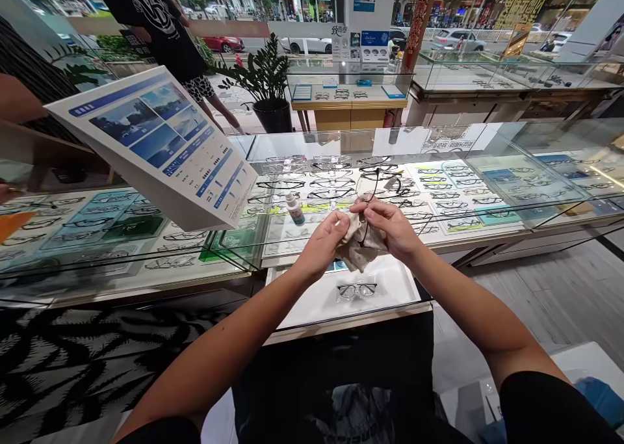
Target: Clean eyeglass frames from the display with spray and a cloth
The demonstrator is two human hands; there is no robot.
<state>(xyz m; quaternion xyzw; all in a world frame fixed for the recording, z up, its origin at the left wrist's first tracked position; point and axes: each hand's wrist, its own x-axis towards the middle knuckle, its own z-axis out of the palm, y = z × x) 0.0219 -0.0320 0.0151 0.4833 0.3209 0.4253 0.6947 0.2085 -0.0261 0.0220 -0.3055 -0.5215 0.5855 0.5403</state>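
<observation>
A crumpled beige cloth hangs between my two hands above the glass counter. My left hand pinches its left side. Fingers of my right hand are closed at the cloth's upper right, around dark-framed glasses whose thin temple sticks up; the lenses are mostly hidden by fingers and cloth. Just left of my hands a small white spray bottle stands upright on the glass. Below the cloth, another pair of glasses lies in a clear bag in an open white drawer.
A tilted white display card stands on the counter at the left. Rows of glasses lie beneath the glass top. Behind are a potted plant and more showcases. A person in black stands at the upper left; part of another shows at the left edge.
</observation>
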